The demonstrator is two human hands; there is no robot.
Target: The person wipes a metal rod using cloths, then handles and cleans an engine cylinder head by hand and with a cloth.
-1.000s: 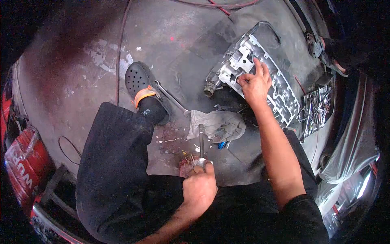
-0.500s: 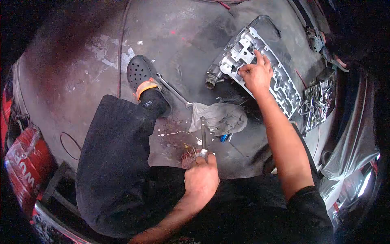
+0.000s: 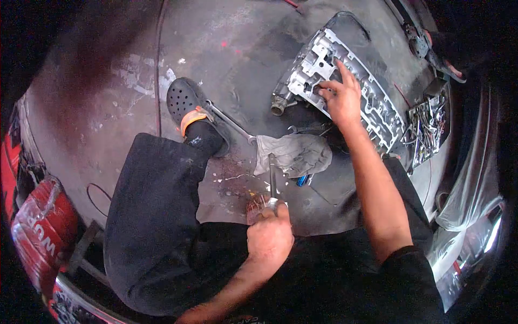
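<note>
My left hand (image 3: 270,232) is closed around a ratchet wrench with a long metal extension (image 3: 273,178), whose far end points at a grey rag (image 3: 299,154) on the floor. My right hand (image 3: 343,103) is over a silver cylinder head (image 3: 379,102), thumb and a finger pinched together, other fingers stretched towards the head's upper end. Something dark shows at the pinch, too small to name. The cylinder head lies at a slant, its openings facing up, partly hidden by my hand and forearm.
A long combination wrench (image 3: 229,120) lies between my clog (image 3: 186,100) and the rag. Another wrench (image 3: 307,129) and a blue-handled tool (image 3: 304,180) lie near the rag. A tray of tools (image 3: 426,127) stands at right, with plastic sheeting (image 3: 464,221) below it. A hose (image 3: 159,70) crosses the floor.
The view has shifted slightly. My right thumb and pinching finger have moved a little at the cylinder head. My left hand keeps its hold on the ratchet wrench.
</note>
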